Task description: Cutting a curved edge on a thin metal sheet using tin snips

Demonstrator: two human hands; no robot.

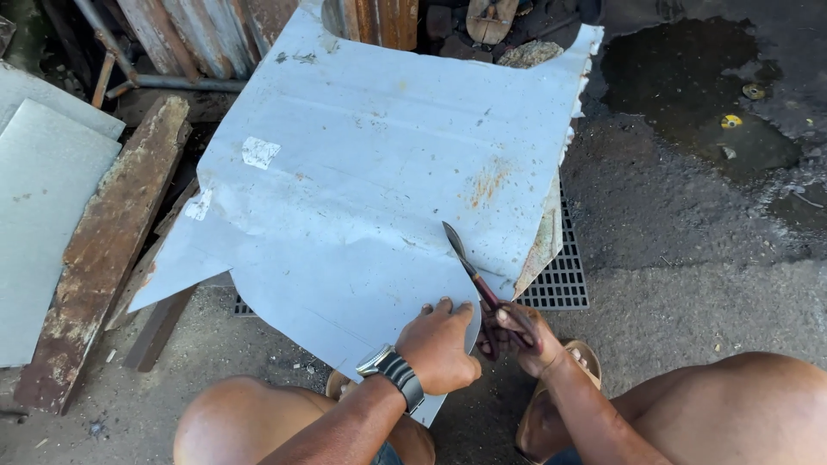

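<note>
Sheet metal [362, 172], a large grey-blue galvanised piece with rust specks and ragged edges, fills the centre of the frame and slopes down toward the person's knees at the bottom. Tin snips [469, 263] stand on its lower right edge, the blades pointing up and to the left over the sheet and the reddish handles running down to the right. The right hand [521, 336] is wrapped tight around those handles. The left hand [439, 344], with a wristwatch [392, 372] on it, presses fingers-down on the sheet's near edge, just beside the blades, holding the metal rather than closing on it.

The main risk, as I judge it, is that left hand: its fingertips sit close to the cutting line, and a slip of the snips or a sudden give in the metal could catch them. The cut edge itself looks sharp, and a curled strip [543, 245] hangs at the right near bare forearms and knees. The sheet seems only loosely propped on rusty beams [103, 250] at the left and could shift under pressure. Below right lie a drain grate [560, 280] and, toward the upper right, a wet patch [698, 86] on the ground.
</note>
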